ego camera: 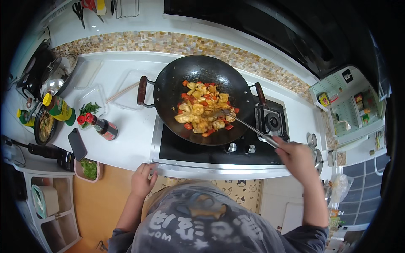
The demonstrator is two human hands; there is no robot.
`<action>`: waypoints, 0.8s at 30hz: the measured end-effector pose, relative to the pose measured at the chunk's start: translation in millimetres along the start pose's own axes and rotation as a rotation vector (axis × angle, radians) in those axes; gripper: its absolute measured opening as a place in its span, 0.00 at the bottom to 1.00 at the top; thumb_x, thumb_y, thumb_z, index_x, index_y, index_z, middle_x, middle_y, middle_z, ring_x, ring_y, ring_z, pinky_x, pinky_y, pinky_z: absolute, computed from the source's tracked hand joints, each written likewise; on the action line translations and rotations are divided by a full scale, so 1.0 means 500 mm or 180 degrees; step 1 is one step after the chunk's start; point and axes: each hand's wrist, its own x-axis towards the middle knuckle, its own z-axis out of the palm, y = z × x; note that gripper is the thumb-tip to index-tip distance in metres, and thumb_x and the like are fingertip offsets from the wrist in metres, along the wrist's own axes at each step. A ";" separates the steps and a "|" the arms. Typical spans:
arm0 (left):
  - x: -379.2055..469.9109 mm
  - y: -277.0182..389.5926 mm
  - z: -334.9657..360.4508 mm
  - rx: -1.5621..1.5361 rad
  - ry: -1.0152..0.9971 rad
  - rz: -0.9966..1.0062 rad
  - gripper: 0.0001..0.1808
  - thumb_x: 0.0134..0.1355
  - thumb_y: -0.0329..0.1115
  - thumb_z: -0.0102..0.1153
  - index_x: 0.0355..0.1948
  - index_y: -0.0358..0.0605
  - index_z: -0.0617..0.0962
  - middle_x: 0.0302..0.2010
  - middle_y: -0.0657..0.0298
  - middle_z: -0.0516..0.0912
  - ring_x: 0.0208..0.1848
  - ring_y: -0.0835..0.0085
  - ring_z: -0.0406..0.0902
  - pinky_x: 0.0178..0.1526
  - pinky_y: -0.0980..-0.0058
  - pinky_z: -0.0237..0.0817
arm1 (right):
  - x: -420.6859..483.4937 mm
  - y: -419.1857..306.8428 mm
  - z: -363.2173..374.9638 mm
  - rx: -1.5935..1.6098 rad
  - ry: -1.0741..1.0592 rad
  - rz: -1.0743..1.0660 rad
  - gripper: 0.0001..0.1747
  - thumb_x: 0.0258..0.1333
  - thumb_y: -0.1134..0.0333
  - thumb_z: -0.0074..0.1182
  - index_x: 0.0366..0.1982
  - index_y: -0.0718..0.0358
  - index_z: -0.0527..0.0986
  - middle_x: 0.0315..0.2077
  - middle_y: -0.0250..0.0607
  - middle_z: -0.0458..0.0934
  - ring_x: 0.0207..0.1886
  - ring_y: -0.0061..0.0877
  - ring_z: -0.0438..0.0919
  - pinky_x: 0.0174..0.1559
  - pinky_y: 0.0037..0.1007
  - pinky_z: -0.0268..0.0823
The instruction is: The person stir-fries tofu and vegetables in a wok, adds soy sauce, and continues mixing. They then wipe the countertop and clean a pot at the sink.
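My right hand (296,160) grips the metal handle of a cooking spatula (253,128). The spatula's head is partly buried in the food inside a large black wok (202,71). Pale yellow-brown chunks, perhaps meat or egg, mixed with red pepper pieces (199,104) lie in the middle of the wok. The wok has two dark wooden side handles (142,90) and sits on a black glass gas hob (196,155). My left hand (144,180) holds nothing and is at the counter's front edge, near the hob's left corner, fingers loosely apart.
Left of the wok are a red-capped sauce bottle (106,128), a plastic container of chopped greens (102,107), chopsticks (122,92), a smartphone (77,145) and a yellow-capped bottle (60,109). A second burner (272,121) lies right. A range hood (269,28) hangs above.
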 end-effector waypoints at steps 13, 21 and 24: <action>-0.028 0.001 -0.009 -0.0059 -0.0131 -0.0210 0.11 0.58 0.32 0.64 0.42 0.46 0.80 0.34 0.59 0.80 0.35 0.59 0.80 0.35 0.64 0.72 | 0.159 -0.097 0.182 0.0056 0.0016 -0.0141 0.22 0.64 0.62 0.55 0.59 0.47 0.77 0.24 0.45 0.80 0.26 0.42 0.80 0.30 0.42 0.72; -0.037 -0.015 -0.001 -0.0067 -0.0095 -0.0303 0.10 0.59 0.32 0.64 0.42 0.46 0.80 0.35 0.58 0.80 0.37 0.59 0.81 0.36 0.64 0.72 | 0.031 0.019 -0.063 -0.0120 0.0386 0.0071 0.18 0.55 0.68 0.63 0.50 0.51 0.83 0.23 0.49 0.80 0.26 0.43 0.79 0.33 0.39 0.71; -0.028 -0.016 0.000 -0.0079 -0.0169 -0.0277 0.10 0.59 0.31 0.63 0.43 0.47 0.80 0.36 0.58 0.80 0.37 0.59 0.81 0.36 0.63 0.72 | -0.009 0.032 -0.139 -0.0426 -0.0027 0.0283 0.18 0.54 0.68 0.63 0.49 0.51 0.84 0.22 0.48 0.80 0.25 0.41 0.78 0.32 0.39 0.70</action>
